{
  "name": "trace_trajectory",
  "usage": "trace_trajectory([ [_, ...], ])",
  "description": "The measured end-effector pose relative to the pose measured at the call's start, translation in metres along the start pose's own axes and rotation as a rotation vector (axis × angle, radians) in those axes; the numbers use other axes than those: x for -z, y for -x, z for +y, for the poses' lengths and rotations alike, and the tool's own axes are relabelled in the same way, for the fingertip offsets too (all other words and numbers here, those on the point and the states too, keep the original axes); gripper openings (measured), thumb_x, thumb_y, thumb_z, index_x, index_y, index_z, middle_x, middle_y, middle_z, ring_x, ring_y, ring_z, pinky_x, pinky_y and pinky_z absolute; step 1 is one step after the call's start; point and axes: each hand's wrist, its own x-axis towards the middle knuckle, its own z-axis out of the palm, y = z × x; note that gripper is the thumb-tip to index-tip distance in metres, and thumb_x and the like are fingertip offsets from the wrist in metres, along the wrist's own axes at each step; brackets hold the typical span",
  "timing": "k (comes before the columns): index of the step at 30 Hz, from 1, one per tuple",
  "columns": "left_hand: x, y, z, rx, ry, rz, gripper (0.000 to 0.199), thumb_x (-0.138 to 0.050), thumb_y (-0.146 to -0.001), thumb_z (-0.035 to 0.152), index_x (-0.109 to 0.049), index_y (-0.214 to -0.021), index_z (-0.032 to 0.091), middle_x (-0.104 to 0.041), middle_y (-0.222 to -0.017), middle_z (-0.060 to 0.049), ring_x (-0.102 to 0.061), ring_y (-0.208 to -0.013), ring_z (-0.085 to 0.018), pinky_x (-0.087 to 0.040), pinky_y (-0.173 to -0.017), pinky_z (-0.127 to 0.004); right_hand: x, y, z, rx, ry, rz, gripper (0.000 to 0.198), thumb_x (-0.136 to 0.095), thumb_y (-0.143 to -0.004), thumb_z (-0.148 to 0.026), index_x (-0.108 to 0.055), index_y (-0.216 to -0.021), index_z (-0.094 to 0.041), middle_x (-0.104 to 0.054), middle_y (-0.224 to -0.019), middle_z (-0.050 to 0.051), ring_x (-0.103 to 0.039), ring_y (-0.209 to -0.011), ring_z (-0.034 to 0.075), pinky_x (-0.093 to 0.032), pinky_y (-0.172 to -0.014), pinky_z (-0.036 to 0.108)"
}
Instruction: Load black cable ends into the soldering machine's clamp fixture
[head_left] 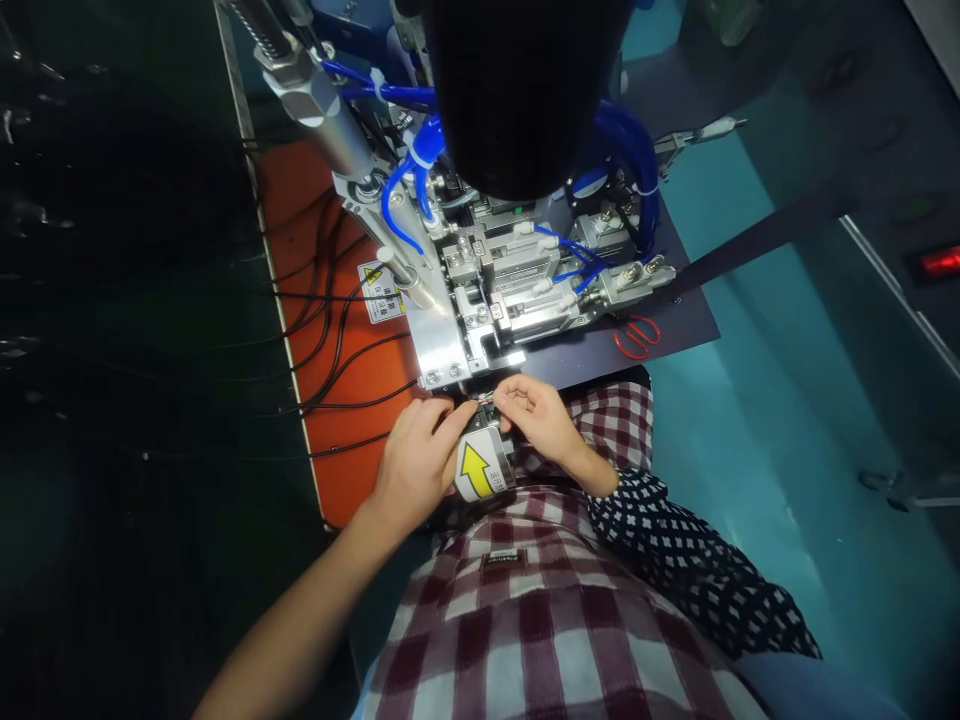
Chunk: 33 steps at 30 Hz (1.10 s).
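1. Machine (pixel 517 285) of silver metal parts fills the upper middle of the frame, with blue tubes (pixel 651 180) looping around it and a dark cylinder (pixel 529 100) at the top.
2. Small thin piece (pixel 487 399) sits near the centre, at the machine's front edge, between the person's two hands. Too small to identify.
3. Right hand (pixel 538 415): to the right of the piece; thumb and forefinger brought together, pinching its near end.
4. Left hand (pixel 421 450): to the left, thumb tip reaching the piece's other end, fingers bent. Cannot tell whether it grips.
5. Block with a yellow arrow label (pixel 480 468): just below the piece, between the hands, partly hidden by the left one.
6. Orange-red table (pixel 349 490) at centre left; black cables (pixel 324 350) run across it. Warning label (pixel 381 292) beside the machine.
7. Red loops (pixel 643 341) lie right of centre, on a dark surface.
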Motion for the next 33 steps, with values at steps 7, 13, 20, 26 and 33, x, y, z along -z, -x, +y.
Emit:
trace_trajectory([
  [7,0.0,-0.001,0.001,-0.011,-0.001,0.012,0.03,-0.044,-0.092,0.016,-0.066,-0.113,0.012,-0.059,-0.09,-0.011,-0.051,-0.08,-0.022,-0.044,-0.068,-0.031,-0.007,-0.001,0.003,0.006,-0.03,0.048,0.018,-0.066,-0.081,-0.034,-0.059,-0.079,-0.018,-0.057,-0.062,-0.003,-0.054,-0.05,0.011,-0.046,-0.05,0.025],
  [13,0.0,-0.001,0.0,-0.005,0.006,-0.004,0.032,-0.043,-0.093,0.017,-0.066,-0.115,0.012,-0.059,-0.091,-0.011,-0.051,-0.08,-0.021,-0.044,-0.068,-0.032,-0.011,-0.003,0.005,0.167,0.115,0.11,0.01,-0.061,-0.083,-0.026,-0.059,-0.078,-0.018,-0.058,-0.066,-0.002,-0.053,-0.055,0.011,-0.043,-0.053,0.024],
  [20,0.0,-0.002,0.0,-0.023,-0.001,0.01,0.032,-0.043,-0.094,0.016,-0.066,-0.115,0.01,-0.059,-0.09,-0.012,-0.05,-0.079,-0.021,-0.044,-0.068,-0.031,-0.009,-0.004,0.005,0.021,-0.048,0.05,0.022,-0.06,-0.087,-0.039,-0.059,-0.082,-0.017,-0.056,-0.055,-0.004,-0.053,-0.05,0.011,-0.044,-0.055,0.026],
  [26,0.0,-0.002,0.001,-0.023,-0.004,-0.014,0.032,-0.041,-0.094,0.016,-0.065,-0.116,0.01,-0.06,-0.093,-0.011,-0.051,-0.079,-0.02,-0.045,-0.069,-0.03,-0.015,-0.005,0.004,0.05,-0.019,0.101,0.021,-0.065,-0.083,-0.038,-0.057,-0.079,-0.018,-0.055,-0.059,-0.005,-0.051,-0.049,0.01,-0.039,-0.048,0.023],
  [33,-0.004,-0.004,0.004,-0.004,0.008,0.016,0.031,-0.041,-0.093,0.014,-0.064,-0.114,0.008,-0.059,-0.091,-0.011,-0.051,-0.079,-0.021,-0.045,-0.07,-0.03,-0.015,-0.008,0.012,-0.082,-0.134,0.101,0.026,-0.061,-0.083,-0.042,-0.055,-0.078,-0.018,-0.052,-0.048,-0.006,-0.047,-0.046,0.01,-0.038,-0.051,0.024],
])
